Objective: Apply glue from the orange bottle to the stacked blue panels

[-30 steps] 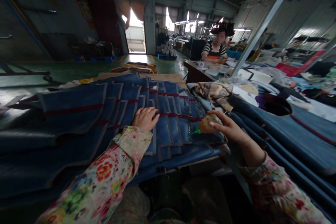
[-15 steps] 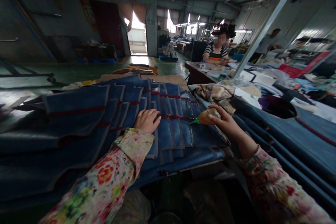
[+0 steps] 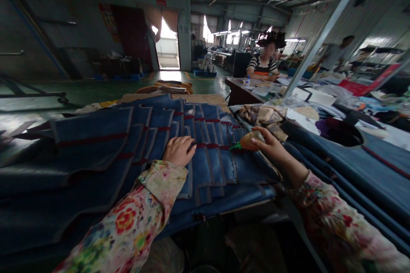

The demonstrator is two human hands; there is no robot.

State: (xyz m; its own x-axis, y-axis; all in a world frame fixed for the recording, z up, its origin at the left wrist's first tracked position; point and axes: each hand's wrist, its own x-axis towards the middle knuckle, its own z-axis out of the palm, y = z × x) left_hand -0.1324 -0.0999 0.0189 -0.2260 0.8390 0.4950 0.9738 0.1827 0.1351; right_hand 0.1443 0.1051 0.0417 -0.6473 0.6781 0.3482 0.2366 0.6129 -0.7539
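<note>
A wide work surface carries the biggest thing in view: a fanned stack of blue fabric panels, each with a pale edge and a dark red stripe, overlapped like shingles so that one strip of every piece stays exposed. That staggered lay seems meant to let the same edge on each panel be reached in turn without lifting any of them. To the right, more long blue pieces lie flat along the neighbouring surface, and past them a crumpled beige cloth sits among papers and scraps. Farther back a seated person in a striped top works at another table.

The left hand, in a floral sleeve, rests palm-down with the fingers curled loosely on the middle of the fan, touching the panels near a red stripe; it grips nothing, and looks placed to pin the layers so they do not slide. The right hand is closed around a small amber squeeze bottle, held on its side just above the right-hand panels. Its green nozzle points left and down toward an exposed panel edge, very close to the cloth; whether the tip touches cannot be told.
</note>
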